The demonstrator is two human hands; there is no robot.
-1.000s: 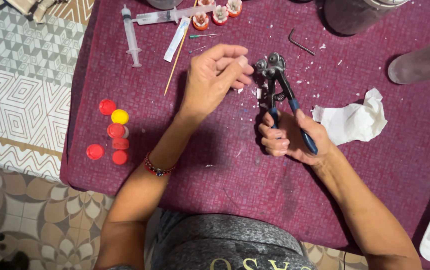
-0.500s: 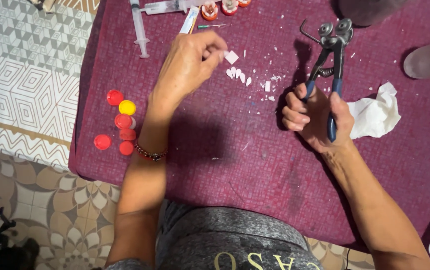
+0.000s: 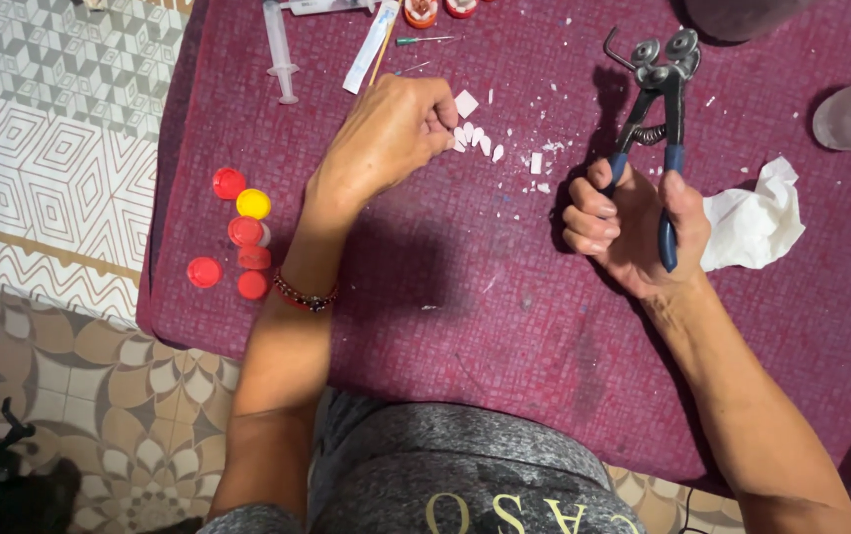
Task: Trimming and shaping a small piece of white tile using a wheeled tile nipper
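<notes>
Head view: right hand (image 3: 633, 222) grips blue-handled nippers (image 3: 661, 119) (jaws up).

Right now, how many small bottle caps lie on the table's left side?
6 caps: one red, one yellow, four red below. None seems hidden.

Syringe (image 3: 279, 44), coloured caps (image 3: 237, 232), crumpled tissue (image 3: 754, 218)

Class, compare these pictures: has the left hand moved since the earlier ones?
Yes. The left hand left the nippers and went down to the white chips on the maroon cloth.
</notes>
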